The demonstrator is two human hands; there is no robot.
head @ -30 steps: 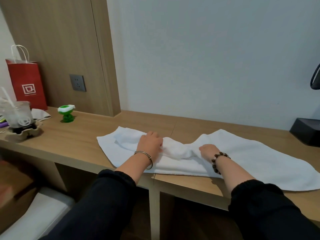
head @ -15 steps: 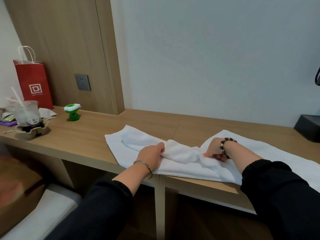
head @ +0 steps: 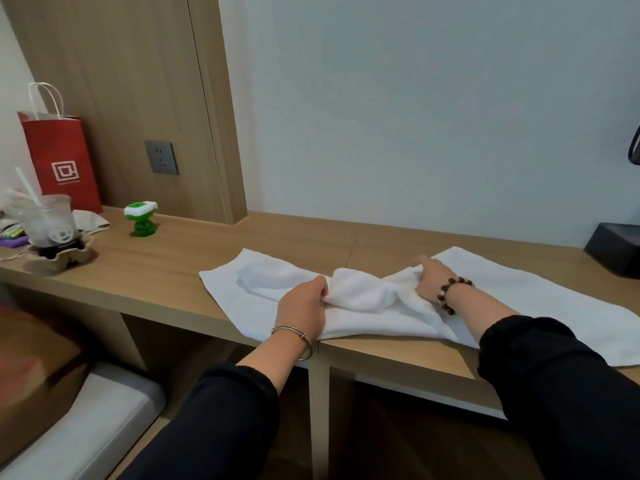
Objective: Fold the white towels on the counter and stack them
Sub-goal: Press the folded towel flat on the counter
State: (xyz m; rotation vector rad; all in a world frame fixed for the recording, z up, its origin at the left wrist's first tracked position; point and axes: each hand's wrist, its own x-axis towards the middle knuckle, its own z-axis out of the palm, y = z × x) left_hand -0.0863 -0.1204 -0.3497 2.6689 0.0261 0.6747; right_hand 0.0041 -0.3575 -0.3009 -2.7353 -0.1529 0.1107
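As left hand (head: 304,304) and right hand (head: 430,279) pinch it, the soft white towel (head: 363,293) bunches thickly.

A plain, pale wall (head: 433,116) runs behind the long wooden counter (head: 156,271). On the left it meets a tall wood-grain panel (head: 121,81) that carries a dark grey socket (head: 161,156). The counter is made of two sections, with a slim upright support (head: 317,410) under the join and open space below, down to a wood floor (head: 398,445). The light is soft and even, and a pale grey cushioned seat (head: 86,420) sits low at the left.
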